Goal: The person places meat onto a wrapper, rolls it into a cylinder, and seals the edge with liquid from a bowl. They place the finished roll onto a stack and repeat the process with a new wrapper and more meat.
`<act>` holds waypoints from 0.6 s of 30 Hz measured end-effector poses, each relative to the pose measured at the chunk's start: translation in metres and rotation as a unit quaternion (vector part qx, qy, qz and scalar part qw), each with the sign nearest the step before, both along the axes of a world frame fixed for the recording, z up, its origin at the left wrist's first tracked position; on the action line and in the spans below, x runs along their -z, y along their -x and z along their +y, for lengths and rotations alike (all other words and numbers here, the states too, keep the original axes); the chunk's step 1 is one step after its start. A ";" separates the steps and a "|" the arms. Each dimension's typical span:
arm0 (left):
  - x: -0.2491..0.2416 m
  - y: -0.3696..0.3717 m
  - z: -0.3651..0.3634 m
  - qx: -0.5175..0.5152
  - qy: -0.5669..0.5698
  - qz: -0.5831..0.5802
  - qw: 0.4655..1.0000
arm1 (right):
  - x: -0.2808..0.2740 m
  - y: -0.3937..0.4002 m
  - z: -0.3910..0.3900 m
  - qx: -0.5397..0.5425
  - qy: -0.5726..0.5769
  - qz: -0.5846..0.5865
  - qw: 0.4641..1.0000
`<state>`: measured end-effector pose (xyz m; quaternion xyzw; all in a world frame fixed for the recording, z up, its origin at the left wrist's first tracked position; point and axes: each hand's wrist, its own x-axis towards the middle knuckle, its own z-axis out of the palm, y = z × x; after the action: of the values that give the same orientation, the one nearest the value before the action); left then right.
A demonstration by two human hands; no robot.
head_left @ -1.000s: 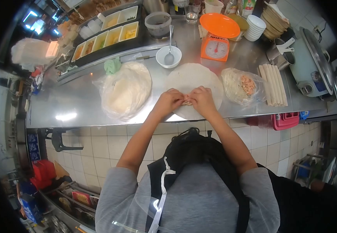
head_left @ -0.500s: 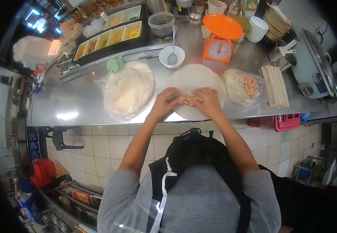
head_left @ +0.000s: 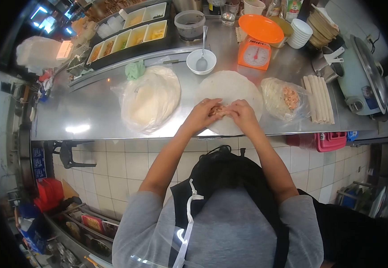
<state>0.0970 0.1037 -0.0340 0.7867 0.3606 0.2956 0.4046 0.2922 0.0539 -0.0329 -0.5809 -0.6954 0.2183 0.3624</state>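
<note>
On the steel counter, a round white wrapper [head_left: 229,85] lies flat with a small heap of chopped filling [head_left: 219,110] on its near half. My left hand [head_left: 204,112] presses its curled fingers on the left part of the filling. At the filling's right end, my right hand [head_left: 241,113] has its fingertips pinched together on it. A plastic bag with a stack of wrappers [head_left: 151,98] lies to the left. To the right sits a clear bag with more filling [head_left: 290,98], beside several white rolls [head_left: 318,99].
Behind the wrapper stand a white bowl with a spoon [head_left: 201,67] and an orange scale [head_left: 254,54]. Trays of ingredients [head_left: 129,38] line the back left. A large cooker [head_left: 359,80] is at the right. The counter's front edge [head_left: 158,137] runs close to my forearms.
My left hand has moved right over the filling, closer to my right hand. The filling looks more gathered together. The view has shifted slightly.
</note>
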 end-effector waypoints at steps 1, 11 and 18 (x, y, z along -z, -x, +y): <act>0.007 -0.001 0.002 0.001 0.077 0.008 0.997 | 0.005 -0.002 -0.001 -0.006 -0.016 -0.011 1.000; 0.008 -0.029 0.013 0.081 -0.073 0.072 0.991 | 0.012 -0.026 -0.008 -0.043 0.016 0.009 0.999; 0.000 -0.049 0.003 0.043 -0.159 0.126 0.978 | -0.004 -0.032 -0.015 -0.026 0.086 0.103 0.991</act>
<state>0.1462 0.1066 -0.0336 0.8866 0.3232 0.2300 0.2380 0.3241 0.0387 -0.0284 -0.5658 -0.6483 0.3449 0.3751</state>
